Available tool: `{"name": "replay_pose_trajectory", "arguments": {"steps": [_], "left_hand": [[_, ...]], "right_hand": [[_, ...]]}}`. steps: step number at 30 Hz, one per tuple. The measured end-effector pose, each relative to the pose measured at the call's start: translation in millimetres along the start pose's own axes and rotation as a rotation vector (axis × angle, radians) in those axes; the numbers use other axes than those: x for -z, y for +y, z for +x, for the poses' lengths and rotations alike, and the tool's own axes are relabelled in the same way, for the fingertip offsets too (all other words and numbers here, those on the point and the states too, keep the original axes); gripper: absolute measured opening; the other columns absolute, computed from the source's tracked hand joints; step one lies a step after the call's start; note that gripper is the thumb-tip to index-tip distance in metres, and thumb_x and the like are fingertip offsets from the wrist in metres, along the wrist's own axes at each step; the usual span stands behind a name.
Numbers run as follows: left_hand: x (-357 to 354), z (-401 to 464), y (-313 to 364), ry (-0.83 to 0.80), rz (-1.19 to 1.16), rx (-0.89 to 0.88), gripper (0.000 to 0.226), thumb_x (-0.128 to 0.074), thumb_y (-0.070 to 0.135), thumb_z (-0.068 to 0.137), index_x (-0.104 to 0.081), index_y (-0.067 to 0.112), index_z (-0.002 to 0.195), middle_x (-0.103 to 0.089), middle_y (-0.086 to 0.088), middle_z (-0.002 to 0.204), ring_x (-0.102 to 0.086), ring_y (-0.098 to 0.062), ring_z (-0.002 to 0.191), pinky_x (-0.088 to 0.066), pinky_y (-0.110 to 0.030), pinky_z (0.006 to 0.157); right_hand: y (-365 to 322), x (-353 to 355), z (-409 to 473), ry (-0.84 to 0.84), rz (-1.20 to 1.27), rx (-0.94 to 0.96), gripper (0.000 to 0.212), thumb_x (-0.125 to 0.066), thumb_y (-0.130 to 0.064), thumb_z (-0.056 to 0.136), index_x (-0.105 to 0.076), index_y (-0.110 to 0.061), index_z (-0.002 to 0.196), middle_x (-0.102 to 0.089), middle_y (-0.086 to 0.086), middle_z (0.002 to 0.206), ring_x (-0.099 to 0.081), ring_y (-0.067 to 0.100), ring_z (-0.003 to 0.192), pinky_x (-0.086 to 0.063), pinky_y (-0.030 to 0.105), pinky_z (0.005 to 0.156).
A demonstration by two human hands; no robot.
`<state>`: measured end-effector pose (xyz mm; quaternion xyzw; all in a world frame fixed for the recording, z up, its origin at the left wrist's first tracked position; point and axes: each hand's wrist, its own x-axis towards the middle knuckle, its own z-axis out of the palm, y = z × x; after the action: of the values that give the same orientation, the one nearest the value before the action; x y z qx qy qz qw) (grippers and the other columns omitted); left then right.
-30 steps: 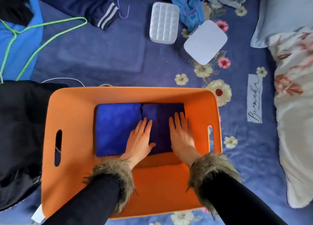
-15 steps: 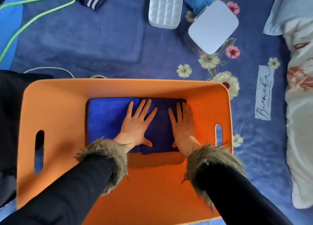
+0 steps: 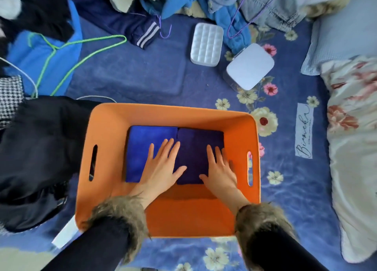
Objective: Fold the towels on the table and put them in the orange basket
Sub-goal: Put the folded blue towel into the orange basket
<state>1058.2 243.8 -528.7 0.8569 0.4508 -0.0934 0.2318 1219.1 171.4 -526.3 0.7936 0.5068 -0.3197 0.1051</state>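
Note:
The orange basket (image 3: 106,132) stands on a blue floral blanket in front of me. Two folded towels lie side by side on its floor: a bright blue towel (image 3: 142,144) at the left and a dark purple towel (image 3: 195,146) at the right. My left hand (image 3: 161,166) lies flat with spread fingers across the seam between the two towels. My right hand (image 3: 219,168) lies flat on the purple towel's right part, fingers straight. Both arms wear black sleeves with fur cuffs.
A black garment (image 3: 34,154) lies left of the basket. Behind it are a green hanger (image 3: 77,52), a heap of clothes (image 3: 204,3), a white dimpled box (image 3: 206,42) and a white lidded box (image 3: 250,66). Pillows (image 3: 355,127) fill the right side.
The view has pulled back, so more of the clothes behind shows. Both hands stay flat on the towels; the left hand has slid a little leftwards over the seam.

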Motion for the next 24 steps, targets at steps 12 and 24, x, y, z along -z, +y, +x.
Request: {"name": "replay_pose_trajectory", "arguments": {"steps": [12, 24], "left_hand": [[143.2, -192.6, 10.4, 0.536, -0.230, 0.261, 0.053, -0.063, 0.017, 0.086, -0.045, 0.000, 0.133, -0.046, -0.018, 0.138, -0.045, -0.031, 0.128, -0.036, -0.039, 0.105], [164.4, -474.8, -20.8, 1.039, -0.292, 0.812, 0.055, -0.048, 0.038, 0.091, -0.050, -0.003, 0.128, -0.055, -0.017, 0.130, -0.053, -0.029, 0.118, -0.031, -0.026, 0.099]], "right_hand": [[-99.1, 110.5, -144.7, 0.318, 0.072, 0.536, 0.063, -0.049, -0.043, 0.091, -0.023, -0.023, 0.146, -0.035, 0.001, 0.144, -0.035, 0.023, 0.129, -0.032, 0.037, 0.100], [-284.6, 87.0, -325.5, 0.229, 0.195, 1.187, 0.060, -0.058, -0.032, 0.089, -0.036, -0.015, 0.141, -0.047, 0.007, 0.135, -0.043, 0.027, 0.124, -0.039, 0.042, 0.096]]}}
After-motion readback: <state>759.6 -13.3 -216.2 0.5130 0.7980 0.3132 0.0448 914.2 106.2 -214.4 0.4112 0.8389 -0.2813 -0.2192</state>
